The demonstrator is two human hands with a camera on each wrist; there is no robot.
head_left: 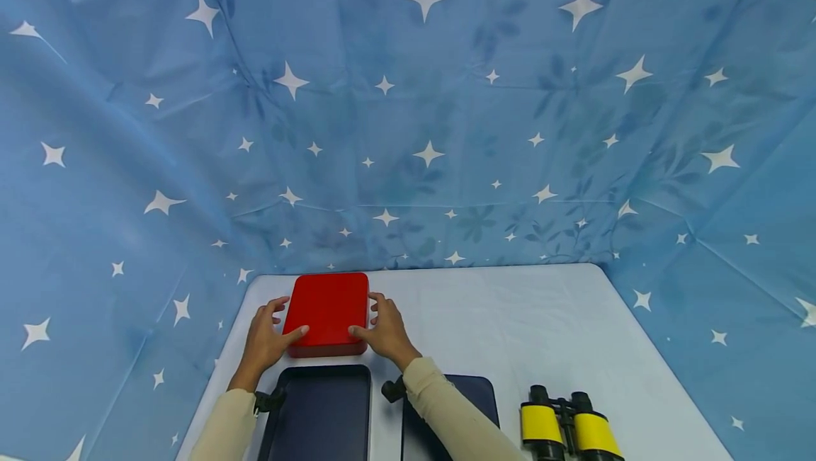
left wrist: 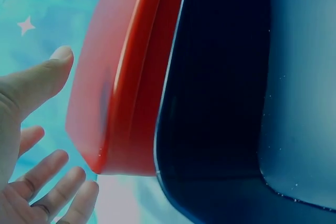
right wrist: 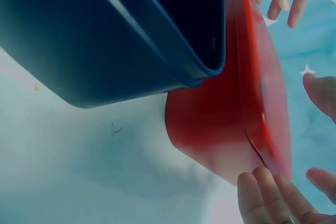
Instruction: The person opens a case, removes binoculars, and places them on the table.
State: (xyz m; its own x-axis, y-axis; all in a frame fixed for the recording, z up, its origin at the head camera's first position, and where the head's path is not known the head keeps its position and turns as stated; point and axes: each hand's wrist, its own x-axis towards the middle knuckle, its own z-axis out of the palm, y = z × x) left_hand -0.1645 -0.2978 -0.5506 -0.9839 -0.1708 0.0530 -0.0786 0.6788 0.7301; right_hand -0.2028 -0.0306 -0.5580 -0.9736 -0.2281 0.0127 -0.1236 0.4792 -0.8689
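Note:
A red box [head_left: 330,309] with a fitted red lid stands near the table's far left edge. My left hand [head_left: 264,339] is at its left side, fingers spread, thumb over the lid's near corner. The left wrist view shows gaps between that hand and the box. At the opposite side is my right hand [head_left: 384,330], fingers along the box wall and thumb toward the lid's top. In the right wrist view its fingertips [right wrist: 265,182] are right at the lid's lower edge. An uncovered dark blue box [head_left: 325,411] lies in front of the red one.
A dark blue flat rectangular piece [head_left: 474,394] lies partly hidden under my right forearm. Yellow and black binoculars [head_left: 570,425] rest at the front right of the white table [head_left: 510,326]. A blue star-patterned curtain [head_left: 408,114] hangs behind and at both sides.

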